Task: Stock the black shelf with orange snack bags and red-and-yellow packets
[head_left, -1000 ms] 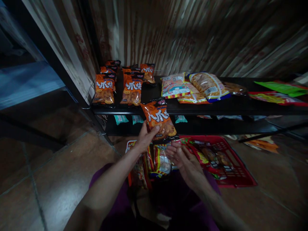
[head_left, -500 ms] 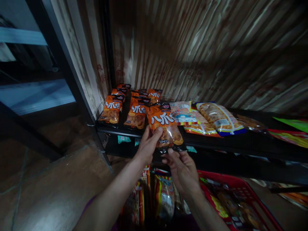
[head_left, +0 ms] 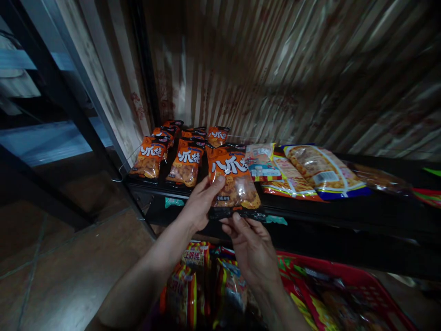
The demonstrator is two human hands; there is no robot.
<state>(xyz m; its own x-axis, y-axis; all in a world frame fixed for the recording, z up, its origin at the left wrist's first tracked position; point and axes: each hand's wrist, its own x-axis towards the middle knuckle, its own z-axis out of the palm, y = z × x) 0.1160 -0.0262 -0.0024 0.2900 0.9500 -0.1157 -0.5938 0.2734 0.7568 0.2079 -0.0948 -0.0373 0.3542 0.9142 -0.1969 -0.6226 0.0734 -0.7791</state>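
An orange and black snack bag point(head_left: 236, 184) is held between both hands at the shelf's front edge, its printed front facing me. My left hand point(head_left: 201, 202) grips its left side, thumb on the front. At the bottom black seal, my right hand point(head_left: 250, 236) pinches the edge between thumb and fingers. Behind and to the left, several matching orange bags stand in rows on the black shelf point(head_left: 296, 209); the front two are a left bag point(head_left: 148, 158) and a middle bag point(head_left: 184, 163).
To the right lie a pale blue and pink packet point(head_left: 263, 161) and a large blue-edged snack bag point(head_left: 325, 172). Below, a red basket point(head_left: 365, 276) holds packets, beside several upright snack bags point(head_left: 182, 294). A dark shelf post point(head_left: 86, 124) rises at left; a striped curtain point(head_left: 241, 69) hangs behind.
The view has shifted slightly, moving the shelf's left goods leftward. Both hands keep hold of the orange bag, which now faces me a little more squarely.
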